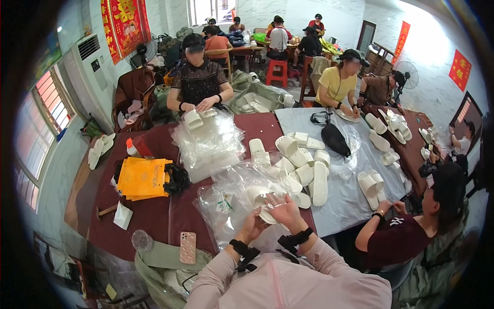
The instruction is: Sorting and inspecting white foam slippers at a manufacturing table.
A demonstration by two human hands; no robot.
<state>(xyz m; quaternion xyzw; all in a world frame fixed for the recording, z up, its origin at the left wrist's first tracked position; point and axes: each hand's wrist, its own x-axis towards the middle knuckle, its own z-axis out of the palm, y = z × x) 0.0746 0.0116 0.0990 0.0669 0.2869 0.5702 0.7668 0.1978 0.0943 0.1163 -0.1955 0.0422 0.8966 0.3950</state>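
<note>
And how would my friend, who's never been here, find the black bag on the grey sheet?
Start at the big dark-red table and go right to the pale grey sheet. There, just right of the far end of the heap of white slippers, lies the bag. It is black, soft-looking and rounded with a strap, while the slippers beside it are white.

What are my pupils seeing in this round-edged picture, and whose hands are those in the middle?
No robot here: one wide fisheye camera on a person's head looks down, which bends straight edges. The central hands are the wearer's own. The left hand seems to hold a white slipper; the right hand is open beside it, near clear plastic. More white slippers, clear plastic bags, orange bags and a black pouch lie on the covered surface. Other people sit around.
</note>
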